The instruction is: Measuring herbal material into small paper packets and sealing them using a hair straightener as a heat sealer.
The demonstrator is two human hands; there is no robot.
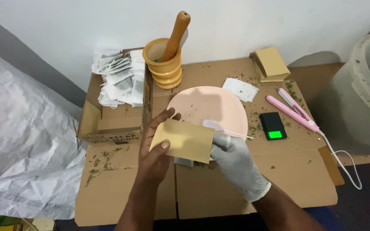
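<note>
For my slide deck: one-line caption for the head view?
Left hand and gloved right hand hold a tan paper pouch over a pink plate.

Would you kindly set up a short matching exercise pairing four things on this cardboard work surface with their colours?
Things:
1. Plate
2. Pouch in the left hand
3. Glove on the right hand
4. Small scale

Colours:
A. black with a lit green screen
B. pale pink
C. white
D. tan

Pairs: 1-B, 2-D, 3-C, 4-A
</note>
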